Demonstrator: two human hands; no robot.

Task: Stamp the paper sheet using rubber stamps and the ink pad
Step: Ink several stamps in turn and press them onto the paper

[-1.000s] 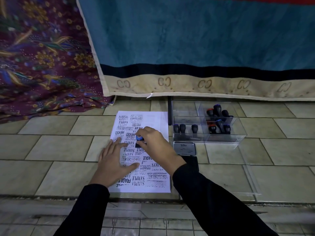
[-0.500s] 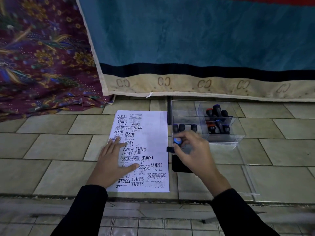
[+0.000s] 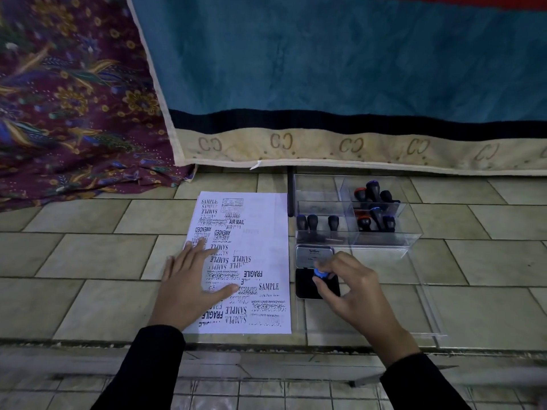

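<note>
Right hand pinching blue-topped stamp, inking it on ink pad; left hand flat, fingers spread, pinning paper sheet. Next move probably needs the bare right strip.

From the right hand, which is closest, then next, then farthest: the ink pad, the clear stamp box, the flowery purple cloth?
1. Ink pad: directly under the right hand and its stamp.
2. Clear stamp box: just behind it, right side.
3. Flowery purple cloth: far back, left.

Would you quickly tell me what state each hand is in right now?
Left hand: open, resting flat on the paper sheet.
Right hand: pinching a blue-topped rubber stamp at the ink pad.
</note>
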